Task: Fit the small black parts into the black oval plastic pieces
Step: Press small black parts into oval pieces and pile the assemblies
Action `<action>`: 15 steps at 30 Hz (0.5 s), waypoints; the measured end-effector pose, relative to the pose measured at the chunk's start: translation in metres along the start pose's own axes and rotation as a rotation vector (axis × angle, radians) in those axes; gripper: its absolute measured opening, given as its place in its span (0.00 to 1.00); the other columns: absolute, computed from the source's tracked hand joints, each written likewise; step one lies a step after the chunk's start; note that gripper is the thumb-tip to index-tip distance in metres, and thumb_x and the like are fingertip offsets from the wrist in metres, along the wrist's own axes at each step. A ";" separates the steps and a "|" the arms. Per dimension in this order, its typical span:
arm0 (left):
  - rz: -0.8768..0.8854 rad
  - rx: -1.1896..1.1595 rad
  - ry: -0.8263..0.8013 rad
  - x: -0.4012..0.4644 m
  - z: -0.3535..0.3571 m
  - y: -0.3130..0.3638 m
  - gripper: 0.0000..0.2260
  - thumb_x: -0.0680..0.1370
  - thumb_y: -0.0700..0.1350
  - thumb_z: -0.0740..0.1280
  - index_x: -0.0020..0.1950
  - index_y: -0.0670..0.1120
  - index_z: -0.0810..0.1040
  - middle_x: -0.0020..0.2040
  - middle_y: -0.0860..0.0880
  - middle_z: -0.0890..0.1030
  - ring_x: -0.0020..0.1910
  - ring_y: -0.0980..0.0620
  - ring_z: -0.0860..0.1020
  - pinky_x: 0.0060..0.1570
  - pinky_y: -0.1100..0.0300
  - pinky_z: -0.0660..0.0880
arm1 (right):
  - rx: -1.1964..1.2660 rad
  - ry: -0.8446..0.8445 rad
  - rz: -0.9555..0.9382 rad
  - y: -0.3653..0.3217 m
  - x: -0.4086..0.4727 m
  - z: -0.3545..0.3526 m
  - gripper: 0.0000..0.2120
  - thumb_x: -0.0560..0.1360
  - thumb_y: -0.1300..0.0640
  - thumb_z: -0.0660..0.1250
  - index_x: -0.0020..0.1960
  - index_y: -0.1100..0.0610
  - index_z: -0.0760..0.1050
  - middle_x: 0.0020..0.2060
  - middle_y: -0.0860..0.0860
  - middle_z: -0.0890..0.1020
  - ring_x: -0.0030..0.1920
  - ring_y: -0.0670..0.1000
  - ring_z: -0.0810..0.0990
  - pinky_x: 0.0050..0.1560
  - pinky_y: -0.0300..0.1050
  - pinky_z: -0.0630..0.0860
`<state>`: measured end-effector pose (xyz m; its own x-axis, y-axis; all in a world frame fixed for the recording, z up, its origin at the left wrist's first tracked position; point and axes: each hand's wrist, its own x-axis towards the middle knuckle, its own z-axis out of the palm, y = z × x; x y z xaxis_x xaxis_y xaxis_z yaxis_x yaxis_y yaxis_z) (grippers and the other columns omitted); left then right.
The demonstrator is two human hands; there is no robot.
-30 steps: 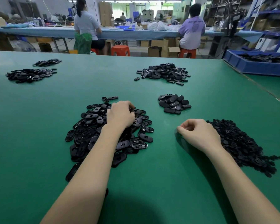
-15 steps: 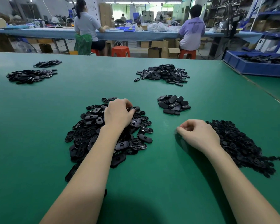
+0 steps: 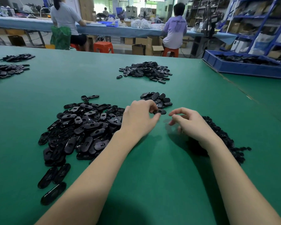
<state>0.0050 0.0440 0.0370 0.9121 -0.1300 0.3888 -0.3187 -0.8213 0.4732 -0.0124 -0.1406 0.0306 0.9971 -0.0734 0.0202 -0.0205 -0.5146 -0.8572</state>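
A big heap of black oval plastic pieces (image 3: 81,129) lies on the green table, left of centre. My left hand (image 3: 139,119) pinches one oval piece (image 3: 160,111) and holds it just above the table, in front of a small pile of ovals (image 3: 157,99). A heap of small black parts (image 3: 224,138) lies to the right, partly hidden by my right forearm. My right hand (image 3: 188,121) hovers a little right of the held oval, fingers curled with thumb and forefinger near each other; whether they hold a small part is not visible.
Another pile of ovals (image 3: 146,71) sits farther back, and two more piles (image 3: 8,69) lie at the far left. A blue bin (image 3: 243,67) with black parts stands at the back right. Two people sit at a far bench, backs turned.
My left hand has left the big heap and moved right toward the middle with one oval piece. My right hand has lifted off the table and its fingers have loosened.
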 end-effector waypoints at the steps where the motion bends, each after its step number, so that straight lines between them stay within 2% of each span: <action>1: 0.007 -0.012 -0.001 -0.003 0.004 0.003 0.08 0.77 0.54 0.69 0.54 0.54 0.81 0.51 0.57 0.82 0.56 0.52 0.78 0.59 0.52 0.73 | -0.031 0.020 0.000 0.001 0.000 -0.006 0.07 0.80 0.56 0.64 0.51 0.48 0.81 0.38 0.43 0.87 0.29 0.45 0.76 0.37 0.38 0.73; 3: 0.032 -0.007 0.008 -0.011 0.012 0.008 0.08 0.78 0.55 0.68 0.54 0.55 0.80 0.52 0.56 0.81 0.56 0.51 0.76 0.59 0.53 0.72 | -0.134 0.057 0.006 0.003 0.002 -0.018 0.09 0.79 0.56 0.63 0.50 0.47 0.81 0.38 0.40 0.86 0.33 0.46 0.78 0.38 0.40 0.75; 5: 0.064 0.017 0.040 -0.019 0.021 0.011 0.09 0.78 0.55 0.67 0.55 0.54 0.79 0.52 0.56 0.81 0.56 0.50 0.75 0.58 0.53 0.69 | -0.291 0.091 0.024 0.006 0.003 -0.031 0.11 0.78 0.57 0.62 0.48 0.45 0.81 0.37 0.37 0.86 0.41 0.45 0.81 0.46 0.43 0.77; 7: 0.087 0.025 0.070 -0.028 0.029 0.012 0.09 0.78 0.56 0.66 0.54 0.54 0.79 0.51 0.56 0.81 0.55 0.50 0.74 0.58 0.54 0.68 | -0.405 0.125 0.059 0.009 0.003 -0.042 0.12 0.76 0.57 0.62 0.46 0.44 0.82 0.38 0.39 0.85 0.46 0.45 0.82 0.51 0.45 0.78; 11: 0.116 -0.006 0.090 -0.038 0.038 0.011 0.08 0.79 0.54 0.66 0.54 0.53 0.79 0.50 0.57 0.80 0.55 0.51 0.73 0.58 0.55 0.67 | -0.537 0.167 0.104 0.015 0.002 -0.047 0.09 0.74 0.54 0.66 0.45 0.43 0.83 0.40 0.39 0.83 0.46 0.49 0.80 0.44 0.45 0.75; 15: 0.122 -0.031 0.095 -0.039 0.041 0.009 0.08 0.78 0.53 0.67 0.54 0.52 0.79 0.49 0.57 0.80 0.54 0.51 0.73 0.58 0.54 0.69 | -0.585 0.155 0.128 0.018 0.001 -0.041 0.07 0.74 0.52 0.69 0.46 0.42 0.84 0.44 0.39 0.83 0.51 0.49 0.80 0.48 0.44 0.76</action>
<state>-0.0234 0.0193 -0.0064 0.8381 -0.1735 0.5172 -0.4349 -0.7849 0.4414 -0.0143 -0.1853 0.0360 0.9627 -0.2664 0.0477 -0.2202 -0.8735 -0.4343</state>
